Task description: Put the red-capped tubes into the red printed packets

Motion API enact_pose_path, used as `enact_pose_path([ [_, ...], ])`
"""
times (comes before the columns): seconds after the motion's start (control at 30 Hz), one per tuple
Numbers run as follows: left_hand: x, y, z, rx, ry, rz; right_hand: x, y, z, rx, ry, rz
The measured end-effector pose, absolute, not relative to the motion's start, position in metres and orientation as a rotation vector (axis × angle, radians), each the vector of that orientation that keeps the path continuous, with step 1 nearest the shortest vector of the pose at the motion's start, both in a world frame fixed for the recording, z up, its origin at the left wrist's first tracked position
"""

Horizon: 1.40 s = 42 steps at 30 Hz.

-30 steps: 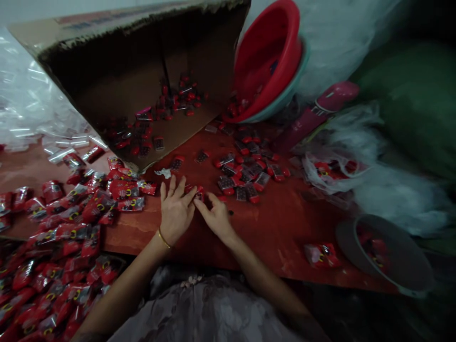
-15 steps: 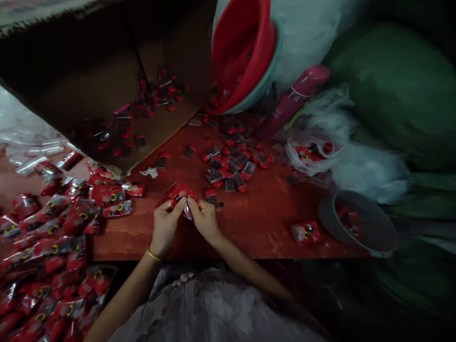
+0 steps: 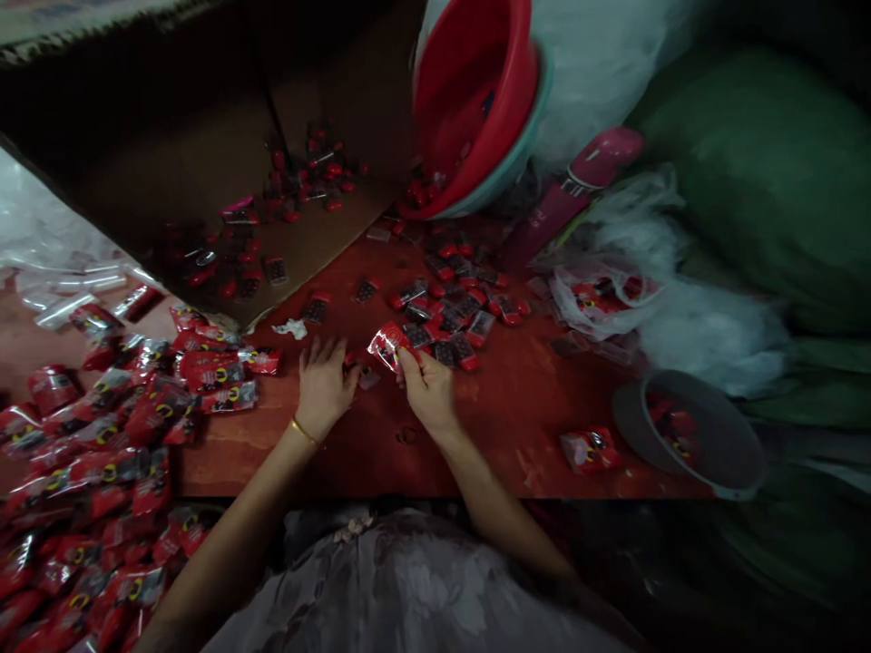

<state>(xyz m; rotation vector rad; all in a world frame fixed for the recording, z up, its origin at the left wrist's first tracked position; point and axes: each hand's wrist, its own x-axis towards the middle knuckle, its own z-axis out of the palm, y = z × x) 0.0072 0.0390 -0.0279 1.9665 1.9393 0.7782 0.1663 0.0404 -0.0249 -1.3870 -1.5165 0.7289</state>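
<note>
My right hand point(image 3: 430, 392) pinches a small red printed plastic packet point(image 3: 387, 345) between thumb and fingers, above the table. To its left, my left hand point(image 3: 323, 385) has its fingers apart, palm down, with a gold bangle at the wrist. By its thumb lies a small clear item with a red end point(image 3: 367, 376); whether the thumb touches it I cannot tell. Just beyond the packet is a loose pile of small dark, clear-bodied pieces with red ends point(image 3: 449, 317). A dark ring-like bit point(image 3: 406, 436) rests on the table between my forearms.
Filled red packets point(image 3: 146, 408) heap at the left. A cardboard box point(image 3: 327, 236) on its side holds more red-ended pieces. Behind stand a tilted red basin point(image 3: 507, 118) and a pink bottle point(image 3: 572, 195). At right are a grey bowl point(image 3: 728, 453) and a single packet point(image 3: 591, 450).
Both hands were together on the red packet; now they are apart. My right hand keeps the packet and has moved right, while my left hand has let go and spread its fingers.
</note>
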Motion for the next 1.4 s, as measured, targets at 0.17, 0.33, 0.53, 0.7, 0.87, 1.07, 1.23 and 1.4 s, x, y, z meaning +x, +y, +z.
enact_pose_path([
  [0.17, 0.011, 0.042, -0.021, 2.06, 1.922, 0.865, 0.174, 0.033, -0.02, -1.456, -1.381, 0.697],
  [0.33, 0.012, 0.01, -0.008, 1.573, 1.468, 1.085, 0.153, 0.015, -0.026, -1.324, -1.3, 1.038],
  [0.53, 0.021, -0.01, -0.012, 0.748, 1.352, 1.292, 0.13, -0.005, -0.035, -1.196, -1.521, 1.127],
  [0.7, 0.01, -0.005, -0.008, 0.418, 1.301, 1.292, 0.184, 0.022, -0.02, -1.082, -2.125, 0.753],
  [0.87, 0.014, -0.001, -0.008, 0.528, 1.328, 1.163, 0.234, 0.055, -0.013, -1.037, -2.8, 0.373],
  [1.07, 0.015, -0.003, -0.011, 0.627, 1.358, 1.228, 0.243, 0.036, -0.014, -1.285, -2.657, 0.202],
  [1.23, 0.017, 0.002, -0.01, 0.504, 1.393, 1.258, 0.224, 0.005, -0.024, -1.933, -2.111, 0.209],
  [1.4, 0.027, 0.007, -0.005, 0.538, 1.432, 1.198, 0.19, 0.002, -0.029, -2.112, -2.126, 0.215],
])
